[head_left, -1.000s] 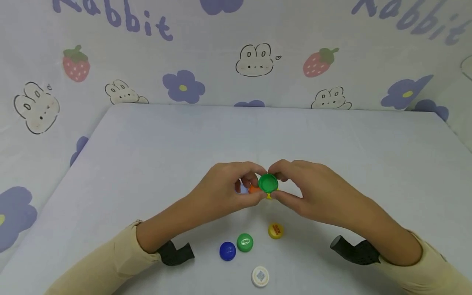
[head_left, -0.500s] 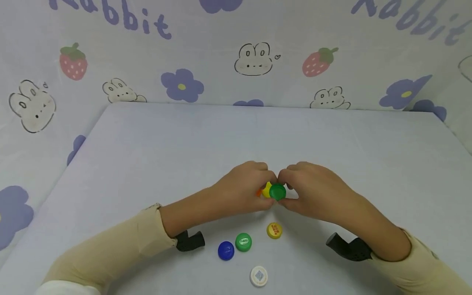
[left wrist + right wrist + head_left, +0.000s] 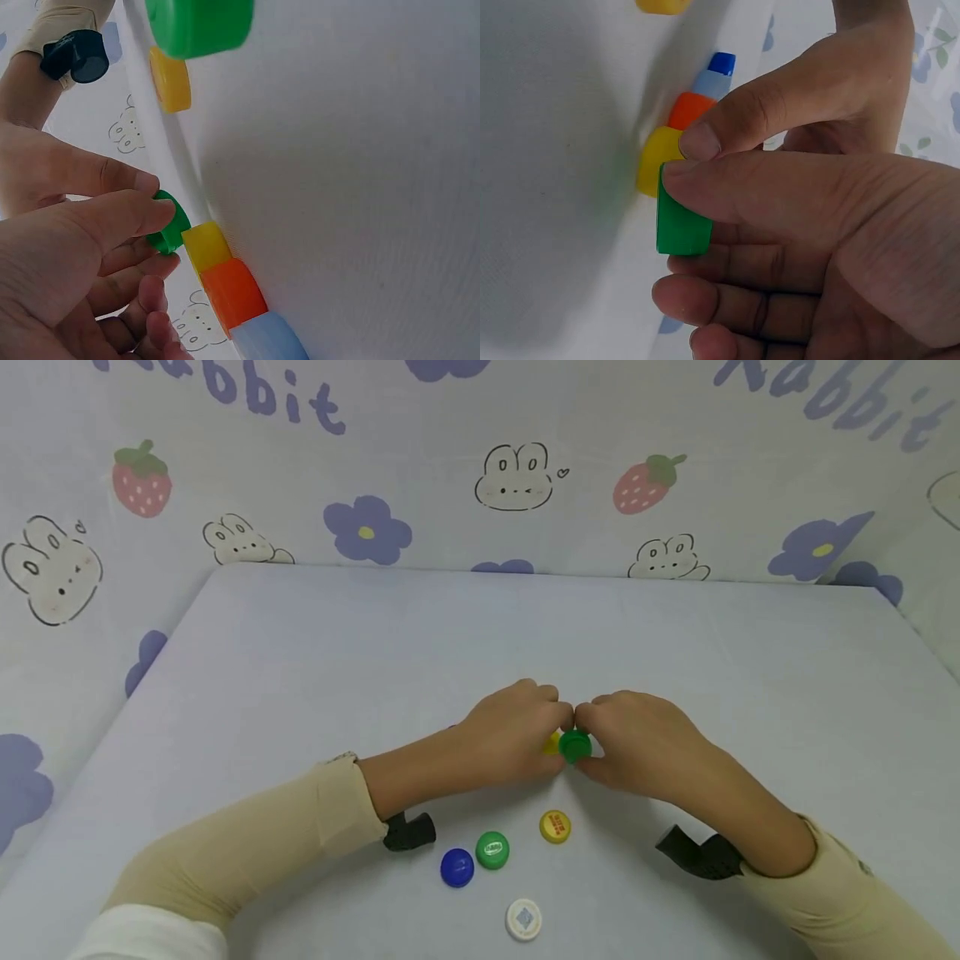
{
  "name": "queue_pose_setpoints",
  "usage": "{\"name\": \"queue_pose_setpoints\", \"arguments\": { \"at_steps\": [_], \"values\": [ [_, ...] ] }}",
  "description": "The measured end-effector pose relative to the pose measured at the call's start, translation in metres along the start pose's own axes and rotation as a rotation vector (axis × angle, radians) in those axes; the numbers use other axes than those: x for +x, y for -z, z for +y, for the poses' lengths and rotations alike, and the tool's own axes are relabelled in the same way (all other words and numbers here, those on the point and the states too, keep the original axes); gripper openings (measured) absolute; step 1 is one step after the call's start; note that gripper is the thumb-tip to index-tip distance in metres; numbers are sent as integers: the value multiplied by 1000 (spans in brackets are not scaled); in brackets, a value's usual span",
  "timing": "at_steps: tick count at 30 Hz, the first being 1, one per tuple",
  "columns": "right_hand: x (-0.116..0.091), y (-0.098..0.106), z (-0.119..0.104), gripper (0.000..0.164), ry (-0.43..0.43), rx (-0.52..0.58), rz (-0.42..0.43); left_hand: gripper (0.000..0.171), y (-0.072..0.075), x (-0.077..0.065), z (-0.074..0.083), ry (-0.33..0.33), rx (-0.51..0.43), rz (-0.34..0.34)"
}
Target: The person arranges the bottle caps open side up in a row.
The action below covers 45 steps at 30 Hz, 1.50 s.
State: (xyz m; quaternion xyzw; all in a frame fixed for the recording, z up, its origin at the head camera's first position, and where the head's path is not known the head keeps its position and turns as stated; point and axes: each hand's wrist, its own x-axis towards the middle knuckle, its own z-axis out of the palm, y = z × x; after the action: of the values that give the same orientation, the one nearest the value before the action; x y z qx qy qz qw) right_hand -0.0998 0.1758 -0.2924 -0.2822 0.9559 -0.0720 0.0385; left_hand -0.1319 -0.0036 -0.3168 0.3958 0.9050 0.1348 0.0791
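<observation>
A green bottle cap [image 3: 575, 747] is pinched between the thumbs and fingers of both hands over the middle of the table. My left hand [image 3: 510, 735] holds it from the left and my right hand [image 3: 645, 747] from the right, their fingertips meeting at its far side. Close beside it, a row of caps runs off to the left: yellow [image 3: 207, 246], orange [image 3: 234, 295], light blue [image 3: 270, 341] and dark blue [image 3: 722, 63]. In the head view my left hand hides most of this row.
Nearer the body lie several loose caps: a yellow one with red print [image 3: 555, 827], a green one [image 3: 492, 850], a blue one [image 3: 457, 867] and a white one [image 3: 523, 919]. A printed cloth [image 3: 427, 460] hangs behind the white table [image 3: 360, 643].
Both hands have shifted the green cap to the right and tilted it. My left hand has swung right across the row, covering the orange cap in the head view.
</observation>
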Motion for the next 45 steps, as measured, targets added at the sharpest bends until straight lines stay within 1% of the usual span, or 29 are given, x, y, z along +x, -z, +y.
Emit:
{"name": "queue_pose_setpoints", "arguments": {
  "at_steps": [5, 11, 16, 21, 28, 31, 33, 36, 39, 42, 45],
  "values": [
    [3, -4, 3, 26, -25, -21, -16, 31, -3, 5, -2, 13, 34, -14],
    [6, -7, 5, 22, -38, -21, -53, 29, -7, 8, -4, 21, 45, -23],
    [8, -11, 7, 23, -38, -29, -69, 27, -9, 9, -4, 26, 63, -27],
    [10, -13, 8, 22, -47, -17, -69, 27, -9, 9, -4, 30, 75, -27],
    [10, -14, 9, 23, -65, -10, -88, 25, -11, 9, -5, 26, 67, -18],
    [10, -13, 8, 24, -85, -19, -103, 27, -11, 8, -5, 29, 69, -14],
    [9, -11, 7, 25, -103, -23, -114, 31, -9, 6, -5, 43, 70, -14],
    [8, -7, 4, 26, -116, -28, -114, 37, -2, 0, -6, 76, 59, -10],
    [4, -1, -1, 24, -97, -11, -92, 36, 7, -13, -6, 106, 31, 5],
    [-2, 2, -9, 19, -21, 6, -79, 30, 12, -33, -6, 98, -22, 17],
    [-9, 3, -19, 15, 65, 41, -136, 21, 13, -55, -3, 69, -79, 7]
  ]
}}
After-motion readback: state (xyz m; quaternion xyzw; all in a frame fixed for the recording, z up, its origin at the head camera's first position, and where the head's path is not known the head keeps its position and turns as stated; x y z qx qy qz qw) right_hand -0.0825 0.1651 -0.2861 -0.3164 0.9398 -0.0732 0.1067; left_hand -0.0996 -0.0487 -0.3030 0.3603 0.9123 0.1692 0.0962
